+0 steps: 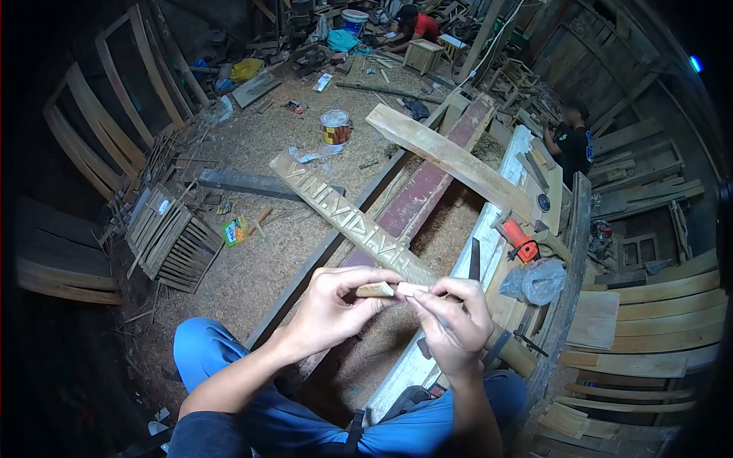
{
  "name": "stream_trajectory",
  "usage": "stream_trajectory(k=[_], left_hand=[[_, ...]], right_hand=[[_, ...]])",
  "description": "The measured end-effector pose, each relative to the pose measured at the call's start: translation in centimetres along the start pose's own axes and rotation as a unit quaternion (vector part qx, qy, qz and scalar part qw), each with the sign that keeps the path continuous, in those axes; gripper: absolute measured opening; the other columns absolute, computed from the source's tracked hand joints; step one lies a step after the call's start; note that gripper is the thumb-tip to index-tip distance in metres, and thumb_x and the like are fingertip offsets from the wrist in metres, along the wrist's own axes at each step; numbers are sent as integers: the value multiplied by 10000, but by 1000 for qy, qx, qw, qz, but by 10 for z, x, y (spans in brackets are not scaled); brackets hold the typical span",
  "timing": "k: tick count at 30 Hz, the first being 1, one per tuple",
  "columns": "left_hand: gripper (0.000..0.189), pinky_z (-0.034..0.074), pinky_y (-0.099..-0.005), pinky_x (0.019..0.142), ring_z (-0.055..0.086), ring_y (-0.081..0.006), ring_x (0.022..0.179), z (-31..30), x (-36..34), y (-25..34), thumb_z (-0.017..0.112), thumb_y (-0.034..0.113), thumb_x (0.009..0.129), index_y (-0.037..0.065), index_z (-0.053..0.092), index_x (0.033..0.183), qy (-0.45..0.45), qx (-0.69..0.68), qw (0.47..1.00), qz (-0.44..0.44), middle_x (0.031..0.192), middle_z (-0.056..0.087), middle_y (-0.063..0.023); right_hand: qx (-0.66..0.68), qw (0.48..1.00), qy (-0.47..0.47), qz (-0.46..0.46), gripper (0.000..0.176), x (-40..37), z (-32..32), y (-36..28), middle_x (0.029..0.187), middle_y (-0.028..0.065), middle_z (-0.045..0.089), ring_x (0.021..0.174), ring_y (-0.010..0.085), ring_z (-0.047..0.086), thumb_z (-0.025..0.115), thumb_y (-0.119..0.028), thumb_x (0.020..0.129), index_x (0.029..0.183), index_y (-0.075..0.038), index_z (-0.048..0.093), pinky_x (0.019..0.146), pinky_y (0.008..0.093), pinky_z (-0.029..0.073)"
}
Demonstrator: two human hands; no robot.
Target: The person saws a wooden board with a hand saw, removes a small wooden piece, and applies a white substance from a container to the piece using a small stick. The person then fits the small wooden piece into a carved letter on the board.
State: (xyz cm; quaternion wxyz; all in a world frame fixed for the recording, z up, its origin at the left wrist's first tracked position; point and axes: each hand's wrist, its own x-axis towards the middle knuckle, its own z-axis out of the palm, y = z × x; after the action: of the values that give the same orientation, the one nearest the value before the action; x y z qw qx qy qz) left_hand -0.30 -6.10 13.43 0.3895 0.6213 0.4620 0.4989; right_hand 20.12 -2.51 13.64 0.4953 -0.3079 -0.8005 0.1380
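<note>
Wood piece [372, 290]: pinched in left hand [328, 307], I see. Second piece [412, 289]: pinched in right hand [456, 324]. Carved board [345, 219]: beyond.

You are wearing blue trousers [202, 353], the cloth creasing over your legs. A dark sleeve [202, 437] is covering your left arm down to about the elbow. Your left hand [330, 307] and right hand [456, 330] are showing bare. A narrow dark strap [355, 432] is crossing your lap.
</note>
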Motion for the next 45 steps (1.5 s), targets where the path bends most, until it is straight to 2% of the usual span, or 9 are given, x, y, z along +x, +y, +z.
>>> stream_trajectory(k=[5, 11, 18, 20, 23, 34, 37, 40, 45], left_hand=[[180, 563, -279, 924, 699, -106, 1014, 0, 2, 7, 709, -17, 957, -37, 732, 1134, 3, -64, 992, -108, 1054, 768, -68], [211, 553, -272, 928, 689, -106, 1010, 6, 4, -8, 724, -6, 968, -34, 689, 1174, 30, -95, 984, -150, 1043, 741, -51], [337, 554, -237, 863, 687, -101, 998, 10, 6, -23, 740, -7, 961, 5, 552, 1241, 26, -103, 982, -155, 1045, 719, -60], [328, 476, -235, 697, 575, -32, 816, 14, 6, -29, 797, 97, 941, 17, 587, 1181, 56, -132, 982, -122, 893, 703, -13], [303, 555, -240, 856, 677, -84, 987, 11, 7, -28, 749, 23, 964, 9, 585, 1219, 36, -97, 982, -158, 1029, 734, -61], [251, 522, -248, 798, 624, -29, 884, 34, 14, -40, 744, 181, 992, -21, 746, 1142, 3, -148, 983, -109, 970, 773, -34], [305, 538, -310, 837, 697, -132, 926, 33, 18, -39, 684, 228, 1032, -25, 701, 1202, -26, -35, 994, -105, 1020, 772, -99], [402, 518, -481, 955, 654, -455, 1129, 31, 17, -33, 521, 317, 1094, -17, 585, 1309, -64, 131, 989, -37, 1225, 676, -264], [295, 479, -449, 899, 631, -354, 1029, 43, 9, -89, 590, 258, 1058, 22, 672, 1216, -113, 262, 956, 75, 1061, 685, -174]], right_hand=[[18, 994, -7, 103, 345, 5, 0, -6, 984, 52, 713, 881, 217, 687, 881, 9, 763, 1084, -37, 764, 615, 284, 514], [141, 951, -85, 264, 367, 3, 5, -5, 1006, 56, 737, 867, 155, 641, 841, -50, 836, 1193, -42, 755, 641, 274, 479], [133, 949, -161, 236, 437, -1, 4, 8, 967, 51, 715, 881, 138, 610, 852, -48, 822, 1246, -44, 748, 657, 265, 474], [96, 960, -168, 201, 455, -3, 4, 11, 977, 52, 726, 873, 140, 611, 855, -64, 818, 1260, -45, 745, 658, 276, 478], [90, 959, -156, 220, 457, -2, 5, 10, 949, 53, 733, 862, 147, 612, 857, -66, 814, 1257, -47, 746, 660, 279, 480], [53, 958, -60, 274, 253, -12, -10, 15, 977, 74, 756, 843, 137, 626, 823, -80, 876, 1122, -38, 783, 679, 270, 477], [5, 969, -44, 244, 228, -15, -28, 24, 1019, 81, 753, 939, 165, 642, 807, -95, 897, 1116, -38, 783, 689, 276, 488], [-95, 972, -78, 199, 209, -21, -58, 42, 1038, 81, 703, 956, 196, 632, 804, -111, 896, 1096, -54, 787, 653, 293, 501], [-129, 974, -165, 84, 184, -32, -103, 78, 976, 103, 679, 920, 239, 620, 793, -101, 887, 1055, -27, 776, 730, 336, 507]])
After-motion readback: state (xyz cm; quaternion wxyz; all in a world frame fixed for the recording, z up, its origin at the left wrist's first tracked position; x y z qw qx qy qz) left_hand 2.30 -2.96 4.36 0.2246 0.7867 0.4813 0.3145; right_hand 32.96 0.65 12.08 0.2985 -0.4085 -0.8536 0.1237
